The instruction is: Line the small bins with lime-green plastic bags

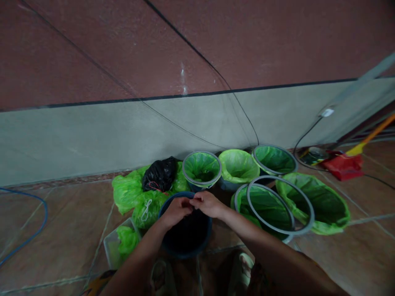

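My left hand (178, 210) and my right hand (207, 203) meet above a dark blue bin (208, 230) that stands between my feet. The fingers of both hands are closed in a pinch, close together near the bin's far rim. Something dark seems to lie between them, but I cannot make out what it is. The inside of the bin is very dark, so its contents are hidden. Just left of the bin lie tied green bags (126, 191), with a black bag (160, 173) on top of them.
Bins with green liners (202, 167) line the wall, with more at right. A loose grey ring (311, 205) leans across two bins. A clear box (110, 251) holds green plastic. A red dustpan (344, 165) and a blue hose (45, 213) lie on the tiles.
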Demonstrator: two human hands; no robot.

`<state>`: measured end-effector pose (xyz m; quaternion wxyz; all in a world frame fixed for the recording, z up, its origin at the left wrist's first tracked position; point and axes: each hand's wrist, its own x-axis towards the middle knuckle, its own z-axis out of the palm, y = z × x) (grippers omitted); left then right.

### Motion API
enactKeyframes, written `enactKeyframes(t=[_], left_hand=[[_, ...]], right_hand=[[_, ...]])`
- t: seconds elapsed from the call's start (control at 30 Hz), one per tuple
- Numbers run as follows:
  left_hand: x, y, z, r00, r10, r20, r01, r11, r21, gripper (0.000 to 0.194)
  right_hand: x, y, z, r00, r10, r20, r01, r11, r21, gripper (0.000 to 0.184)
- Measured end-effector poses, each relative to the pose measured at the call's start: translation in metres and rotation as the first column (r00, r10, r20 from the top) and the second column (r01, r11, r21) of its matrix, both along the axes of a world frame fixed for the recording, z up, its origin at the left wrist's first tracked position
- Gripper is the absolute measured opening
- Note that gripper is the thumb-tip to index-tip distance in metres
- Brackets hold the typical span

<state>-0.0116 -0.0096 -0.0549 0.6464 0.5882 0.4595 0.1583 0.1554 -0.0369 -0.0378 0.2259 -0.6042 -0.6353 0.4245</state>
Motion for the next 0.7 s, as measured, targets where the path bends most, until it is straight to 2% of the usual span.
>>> enactKeyframes(t=[0.07,0.13,0.2,0.27,0.3,0.33,0.37,0.4,0.47,0.53,0.6,0.7], left_hand=[[0.002,-0.001,-0.003,0.995,-0.070,-0.068,0.075,0.994,0.074,0.021],[0.003,-0.002,-0.004,0.991,-0.105,-0.085,0.115,0.986,0.119,0.024],[0.004,-0.003,-0.005,0.990,-0.099,-0.099,0.113,0.983,0.148,0.023],[0.005,-0.004,-0.005,0.990,-0.063,-0.124,0.081,0.985,0.150,0.021],[0.005,-0.004,-0.004,0.990,-0.044,-0.135,0.063,0.987,0.145,0.022],[0.005,-0.004,-0.004,0.990,-0.036,-0.137,0.055,0.989,0.140,0.022],[0.005,-0.003,-0.004,0.990,-0.043,-0.132,0.061,0.989,0.138,0.023],[0.005,-0.003,-0.004,0.990,-0.054,-0.129,0.073,0.987,0.145,0.023],[0.004,-0.001,-0.005,0.987,-0.078,-0.137,0.105,0.975,0.196,0.024],[0.003,0.000,-0.007,0.983,-0.096,-0.157,0.136,0.954,0.269,0.027],[0.001,0.000,-0.009,0.979,-0.106,-0.173,0.157,0.935,0.319,0.029],[0.000,-0.001,-0.011,0.977,-0.096,-0.193,0.161,0.922,0.353,0.033]], right_hand=[[-0.002,-0.001,-0.002,0.987,-0.030,-0.160,0.023,0.999,-0.045,0.029],[-0.003,0.000,0.000,0.902,-0.147,-0.406,0.092,0.984,-0.151,0.033],[-0.002,0.001,0.004,0.705,-0.325,-0.631,0.182,0.942,-0.282,0.038],[0.000,0.003,0.008,0.508,-0.465,-0.725,0.269,0.886,-0.379,0.036],[0.000,0.004,0.008,0.459,-0.501,-0.733,0.301,0.864,-0.402,0.032],[-0.001,0.004,0.006,0.455,-0.515,-0.726,0.318,0.856,-0.408,0.027],[-0.003,0.003,0.004,0.489,-0.504,-0.711,0.313,0.863,-0.396,0.024],[-0.007,0.002,0.000,0.551,-0.468,-0.691,0.288,0.884,-0.369,0.024],[-0.016,-0.002,-0.010,0.701,-0.335,-0.630,0.191,0.939,-0.286,0.036],[-0.024,-0.006,-0.021,0.810,-0.211,-0.547,0.110,0.971,-0.212,0.048],[-0.028,-0.009,-0.030,0.862,-0.161,-0.480,0.085,0.981,-0.176,0.050],[-0.029,-0.010,-0.041,0.899,-0.135,-0.416,0.094,0.989,-0.118,0.045]])
